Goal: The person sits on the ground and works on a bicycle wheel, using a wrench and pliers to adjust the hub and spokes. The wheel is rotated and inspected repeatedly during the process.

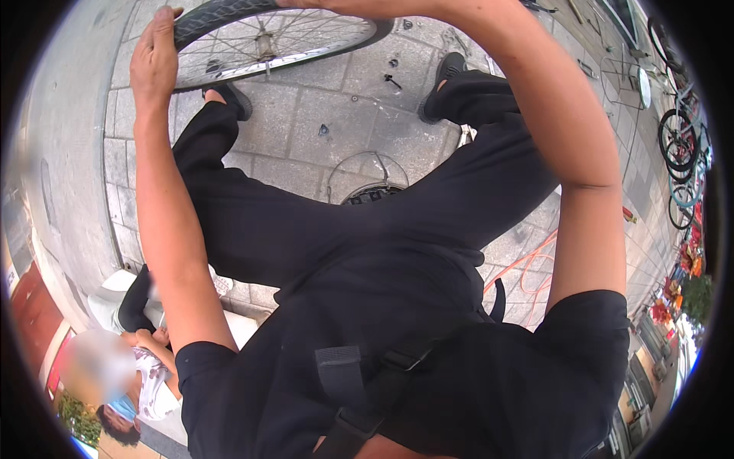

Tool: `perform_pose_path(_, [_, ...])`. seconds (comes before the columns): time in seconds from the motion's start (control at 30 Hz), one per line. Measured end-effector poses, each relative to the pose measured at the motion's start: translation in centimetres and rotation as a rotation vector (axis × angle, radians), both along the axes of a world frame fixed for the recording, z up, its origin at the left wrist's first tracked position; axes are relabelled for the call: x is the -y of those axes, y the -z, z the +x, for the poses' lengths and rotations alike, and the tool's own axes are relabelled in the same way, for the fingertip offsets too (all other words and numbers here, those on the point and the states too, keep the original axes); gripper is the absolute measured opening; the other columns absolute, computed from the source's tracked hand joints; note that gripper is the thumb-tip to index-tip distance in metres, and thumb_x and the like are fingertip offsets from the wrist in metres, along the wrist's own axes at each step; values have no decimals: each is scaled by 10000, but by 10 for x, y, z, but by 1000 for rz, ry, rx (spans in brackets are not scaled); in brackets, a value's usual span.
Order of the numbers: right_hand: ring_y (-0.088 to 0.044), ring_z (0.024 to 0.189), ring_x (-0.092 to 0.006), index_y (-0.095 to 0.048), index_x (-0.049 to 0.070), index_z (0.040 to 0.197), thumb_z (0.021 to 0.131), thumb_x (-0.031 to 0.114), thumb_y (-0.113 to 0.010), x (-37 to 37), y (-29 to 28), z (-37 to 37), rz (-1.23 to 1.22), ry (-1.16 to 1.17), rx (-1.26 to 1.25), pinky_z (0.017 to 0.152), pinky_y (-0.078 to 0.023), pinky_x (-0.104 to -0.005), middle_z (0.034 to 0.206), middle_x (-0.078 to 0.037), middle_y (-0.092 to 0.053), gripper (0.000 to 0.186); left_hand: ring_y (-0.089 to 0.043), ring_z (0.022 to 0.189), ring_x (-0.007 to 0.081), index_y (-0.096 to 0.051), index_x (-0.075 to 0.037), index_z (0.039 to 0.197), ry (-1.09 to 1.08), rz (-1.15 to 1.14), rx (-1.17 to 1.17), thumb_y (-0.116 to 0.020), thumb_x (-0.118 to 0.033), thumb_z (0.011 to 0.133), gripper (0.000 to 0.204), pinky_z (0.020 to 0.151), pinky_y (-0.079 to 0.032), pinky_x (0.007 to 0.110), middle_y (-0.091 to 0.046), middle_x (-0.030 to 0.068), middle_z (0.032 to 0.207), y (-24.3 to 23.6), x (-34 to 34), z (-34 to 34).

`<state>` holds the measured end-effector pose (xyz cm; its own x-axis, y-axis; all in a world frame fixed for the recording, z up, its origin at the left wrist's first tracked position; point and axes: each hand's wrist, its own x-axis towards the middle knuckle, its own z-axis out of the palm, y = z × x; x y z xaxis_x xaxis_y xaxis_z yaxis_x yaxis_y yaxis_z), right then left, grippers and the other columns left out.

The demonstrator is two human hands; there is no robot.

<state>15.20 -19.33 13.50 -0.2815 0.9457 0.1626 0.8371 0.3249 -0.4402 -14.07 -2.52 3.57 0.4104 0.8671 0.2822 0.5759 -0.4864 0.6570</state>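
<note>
A bicycle wheel point(264, 47) with a black treaded tyre point(218, 21), a silver rim and thin spokes leans across the top of the view, beyond my feet. My left hand point(155, 61) is closed around the tyre at its left side, thumb uppermost. Reaching over from the right, my right hand point(310, 3) is on the tyre at the top edge of the picture. Most of its fingers are cut off there. The wheel's far part also lies outside the view.
Small dark parts point(392, 82) lie scattered on the paving. A wire handle point(368, 154) arches over a dark ribbed object between my legs. An orange hose point(535, 264) runs at right. Bicycles point(679, 145) stand far right; a seated person point(149, 375) is at lower left.
</note>
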Motion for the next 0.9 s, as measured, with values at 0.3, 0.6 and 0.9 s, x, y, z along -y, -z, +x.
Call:
perform_pose_path(0.3, [-739, 940, -289, -718, -51, 1036, 891, 381, -703, 261, 54, 183, -180, 1262, -303, 848, -572, -429, 1011, -200, -752, 455, -536, 1359, 334, -560, 103, 1392, -238, -57, -164, -406, -556, 1069, 750, 1135, -387, 370, -595, 245, 1424, 16, -39, -22])
perform_pose_path(0.6, [-674, 577, -256, -724, -39, 945, 889, 291, -633, 472, 380, -21, -885, 1732, -941, 589, -562, -395, 701, -157, -704, 348, -471, 1407, 353, -426, 109, 1494, -133, -227, -192, -406, -678, 1027, 916, 1185, -329, 390, -476, 261, 1531, -2, -44, -20])
perform_pose_path(0.9, [-739, 909, -413, -746, -66, 969, 807, 226, -610, 441, 440, -146, -958, 1418, -727, 827, -590, -442, 922, -278, -741, 361, -525, 1229, 247, -503, 10, 1461, 119, -340, -362, -606, -683, 945, 870, 1080, -393, 355, -593, 162, 1336, -35, -47, -8])
